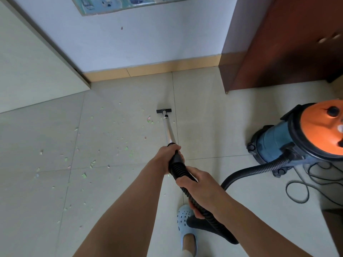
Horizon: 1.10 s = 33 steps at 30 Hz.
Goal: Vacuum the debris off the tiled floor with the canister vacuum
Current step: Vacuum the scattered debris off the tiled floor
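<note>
A blue canister vacuum (pixel 282 138) with an orange lid stands on the tiled floor (pixel 204 112) at the right. Its black ribbed hose (pixel 246 172) curves left to a silver wand (pixel 169 132) ending in a small black floor nozzle (pixel 163 110). My left hand (pixel 166 156) grips the black cuff where wand meets hose. My right hand (pixel 194 190) grips the hose just behind it. Small green, pink and white paper scraps (pixel 84 175) lie scattered over the tiles left of the wand; a few sit right beside the nozzle.
A white wall with a tan skirting board (pixel 148 70) runs behind the nozzle. A white door (pixel 27 71) stands at the left, a dark red cabinet (pixel 278 52) at the right. The vacuum's black power cord (pixel 297 191) loops on the floor. My foot wears a light-blue clog (pixel 185 225).
</note>
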Each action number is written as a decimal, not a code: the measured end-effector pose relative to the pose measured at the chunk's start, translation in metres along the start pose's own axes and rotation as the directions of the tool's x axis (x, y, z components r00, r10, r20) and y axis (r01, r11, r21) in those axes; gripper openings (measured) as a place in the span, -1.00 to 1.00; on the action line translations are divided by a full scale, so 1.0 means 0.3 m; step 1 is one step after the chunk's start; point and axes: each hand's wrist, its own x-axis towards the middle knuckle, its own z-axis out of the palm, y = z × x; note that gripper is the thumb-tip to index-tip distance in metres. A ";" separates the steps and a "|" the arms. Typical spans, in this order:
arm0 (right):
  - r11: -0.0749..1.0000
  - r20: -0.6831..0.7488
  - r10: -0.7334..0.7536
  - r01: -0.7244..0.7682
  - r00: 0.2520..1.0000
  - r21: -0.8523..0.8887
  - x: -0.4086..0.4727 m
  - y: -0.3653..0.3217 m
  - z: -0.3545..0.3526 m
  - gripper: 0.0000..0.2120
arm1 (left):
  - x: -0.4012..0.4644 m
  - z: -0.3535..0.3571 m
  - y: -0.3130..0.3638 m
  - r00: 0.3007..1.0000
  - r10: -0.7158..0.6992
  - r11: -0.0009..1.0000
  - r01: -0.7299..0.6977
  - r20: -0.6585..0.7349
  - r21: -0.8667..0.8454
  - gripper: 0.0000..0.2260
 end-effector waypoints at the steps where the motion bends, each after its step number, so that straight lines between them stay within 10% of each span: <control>1: 1.000 -0.001 0.002 -0.002 1.000 0.007 -0.017 0.012 0.005 -0.65 | -0.013 -0.003 -0.017 1.000 -0.003 1.000 0.003 -0.002 -0.001 -0.92; 17: 0.999 0.003 0.030 -0.031 1.000 0.028 -0.217 0.159 0.041 -0.73 | -0.142 -0.009 -0.238 0.999 -0.025 0.997 0.027 0.030 -0.077 -0.93; 33: 0.998 -0.054 0.010 -0.006 0.999 0.067 -0.026 -0.039 -0.022 -0.67 | 0.009 0.037 0.036 1.000 -0.019 1.000 0.019 0.022 -0.005 -0.92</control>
